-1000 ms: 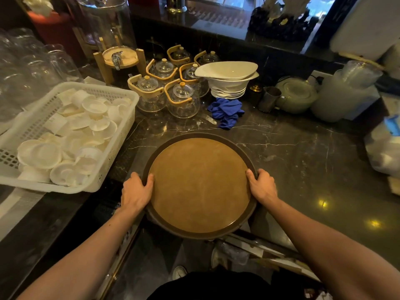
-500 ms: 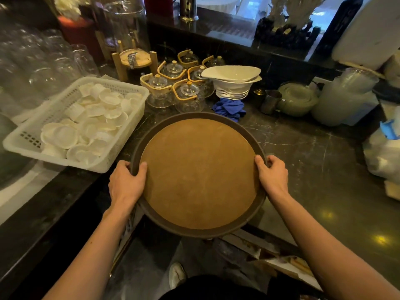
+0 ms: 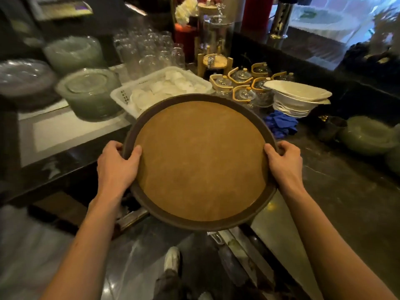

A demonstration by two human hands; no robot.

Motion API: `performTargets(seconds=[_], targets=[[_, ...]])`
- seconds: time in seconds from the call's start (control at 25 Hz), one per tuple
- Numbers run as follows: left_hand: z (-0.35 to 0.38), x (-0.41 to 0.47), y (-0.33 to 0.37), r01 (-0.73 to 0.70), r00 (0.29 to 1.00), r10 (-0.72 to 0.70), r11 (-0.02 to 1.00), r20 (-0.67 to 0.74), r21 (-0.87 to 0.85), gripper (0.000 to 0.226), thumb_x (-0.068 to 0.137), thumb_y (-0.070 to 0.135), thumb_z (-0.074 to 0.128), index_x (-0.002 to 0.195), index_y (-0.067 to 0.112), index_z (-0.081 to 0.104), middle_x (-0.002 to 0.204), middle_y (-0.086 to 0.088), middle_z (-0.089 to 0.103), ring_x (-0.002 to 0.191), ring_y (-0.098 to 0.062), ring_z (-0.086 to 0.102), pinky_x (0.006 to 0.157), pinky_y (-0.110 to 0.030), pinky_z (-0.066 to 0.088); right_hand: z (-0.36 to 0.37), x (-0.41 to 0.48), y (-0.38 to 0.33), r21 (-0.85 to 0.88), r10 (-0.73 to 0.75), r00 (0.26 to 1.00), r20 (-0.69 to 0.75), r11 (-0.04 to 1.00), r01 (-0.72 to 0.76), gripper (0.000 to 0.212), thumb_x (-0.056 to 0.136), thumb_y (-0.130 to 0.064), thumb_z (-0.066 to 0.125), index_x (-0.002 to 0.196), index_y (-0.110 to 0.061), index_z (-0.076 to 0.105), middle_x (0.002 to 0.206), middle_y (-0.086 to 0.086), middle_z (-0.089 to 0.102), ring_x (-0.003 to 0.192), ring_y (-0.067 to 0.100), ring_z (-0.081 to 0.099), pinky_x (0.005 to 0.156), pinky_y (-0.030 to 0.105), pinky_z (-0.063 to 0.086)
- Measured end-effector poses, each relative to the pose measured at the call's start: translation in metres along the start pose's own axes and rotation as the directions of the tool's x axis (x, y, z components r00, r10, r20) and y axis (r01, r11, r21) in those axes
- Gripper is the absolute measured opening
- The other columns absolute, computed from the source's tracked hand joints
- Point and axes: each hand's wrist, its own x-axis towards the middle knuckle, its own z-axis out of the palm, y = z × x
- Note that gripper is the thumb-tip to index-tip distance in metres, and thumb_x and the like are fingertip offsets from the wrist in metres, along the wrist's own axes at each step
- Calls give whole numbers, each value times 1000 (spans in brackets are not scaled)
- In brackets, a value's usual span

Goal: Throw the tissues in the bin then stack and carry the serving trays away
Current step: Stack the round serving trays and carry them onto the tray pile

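A round serving tray with a dark brown rim and a tan non-slip top is held in the air above the dark marble counter's corner, tilted slightly. My left hand grips its left rim, thumb on top. My right hand grips the right rim the same way. The tray's top is bare. Whether more trays lie stacked under it is hidden. No tissues or bin are in view.
A white plastic basket of small white dishes stands behind the tray. Glass teapots, stacked white bowls and a blue cloth lie back right. Stacks of glass plates and glasses stand at the left. My shoe shows below.
The tray has been lifted off the counter and drawn toward me, and my view has swung left, bringing the glass plates and glasses into sight. Both hands keep their grip.
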Motion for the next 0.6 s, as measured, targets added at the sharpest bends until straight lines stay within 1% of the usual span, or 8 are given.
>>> performTargets(seconds=[0.08, 0.16, 0.24, 0.28, 0.36, 0.4, 0.48, 0.6], targets=[[-32, -17, -14, 52, 994, -52, 999, -93, 1, 47, 88, 46, 63, 118, 11, 56, 103, -3, 58, 93, -22, 55, 78, -40, 45, 14, -8, -19, 27, -58, 998, 38, 998, 57, 18, 93, -37, 60, 76, -34, 55, 80, -9, 62, 77, 8, 60, 74, 36, 50], [-68, -35, -33, 99, 978, -97, 995, -185, 3, 49, 88, 45, 64, 120, 9, 56, 109, -9, 62, 98, -27, 59, 83, -42, 48, 36, -22, -37, 45, -137, 983, 125, 990, 132, 21, 93, -38, 60, 72, -34, 56, 78, -11, 62, 76, 7, 61, 72, 35, 48], [-105, -53, -52, 138, 950, -130, 990, -283, 8, 50, 87, 45, 65, 121, 8, 58, 112, -12, 64, 100, -29, 59, 86, -45, 51, 61, -39, -55, 65, -210, 952, 221, 978, 200, 16, 92, -39, 58, 80, -30, 63, 84, -7, 68, 83, 13, 65, 78, 40, 52], [-123, -63, -62, 157, 932, -147, 988, -331, 5, 49, 87, 44, 66, 119, 8, 59, 111, -12, 64, 97, -28, 59, 85, -44, 51, 73, -49, -64, 73, -239, 934, 264, 971, 228, 15, 92, -39, 58, 87, -28, 67, 88, -5, 70, 88, 15, 66, 83, 43, 53], [-161, -84, -82, 203, 885, -190, 979, -425, -15, 47, 86, 43, 67, 118, 8, 61, 110, -12, 65, 94, -26, 58, 81, -42, 49, 102, -75, -85, 97, -300, 888, 348, 954, 284, 22, 93, -38, 57, 104, -24, 71, 95, -4, 71, 93, 17, 66, 88, 45, 53], [-179, -95, -93, 223, 862, -207, 975, -463, -20, 48, 86, 42, 67, 120, 9, 61, 111, -11, 66, 97, -26, 60, 82, -42, 49, 116, -89, -95, 112, -335, 863, 378, 942, 316, 25, 94, -37, 57, 108, -23, 71, 96, -4, 71, 94, 17, 65, 89, 44, 53], [-215, -120, -116, 242, 820, -219, 970, -529, -26, 47, 86, 39, 68, 124, 12, 61, 113, -6, 68, 100, -24, 62, 87, -42, 51, 144, -121, -115, 139, -393, 810, 434, 918, 371, 25, 94, -36, 58, 107, -20, 72, 96, -2, 71, 93, 19, 65, 87, 40, 52], [-270, -159, -155, 251, 755, -238, 966, -611, -66, 43, 87, 34, 69, 125, 17, 63, 103, 7, 63, 94, -13, 59, 86, -36, 50, 186, -181, -140, 178, -455, 730, 510, 886, 428, 17, 94, -35, 58, 93, -24, 71, 83, -5, 68, 82, 17, 63, 75, 33, 44]])
